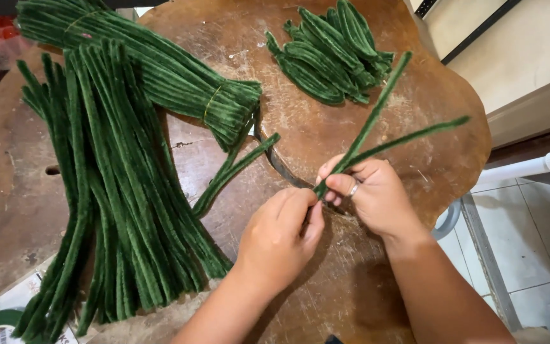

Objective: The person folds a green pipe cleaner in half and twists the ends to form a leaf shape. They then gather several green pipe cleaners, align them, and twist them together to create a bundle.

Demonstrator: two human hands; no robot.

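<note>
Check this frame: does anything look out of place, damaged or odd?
Nothing is spilled or broken. Both hands, left and right, pinch two green pipe cleaners. One folded pair lies apart from the loose pile. The wooden tabletop is scratched and worn.

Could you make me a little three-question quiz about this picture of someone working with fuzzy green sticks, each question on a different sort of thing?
1. Where does the pile of folded green loops lie?
A. top of the wooden board
B. on the tiled floor
C. under the left hand

2. How many long stems does the right hand hold?
A. two
B. five
C. none

3. How is the thick bundle at upper left kept together?
A. tied with bands
B. loose
C. in a box

Answers: 1 A, the loops rest on the wooden board. 2 A, two stems fan out from the fingers. 3 A, thin bands circle it.
</note>
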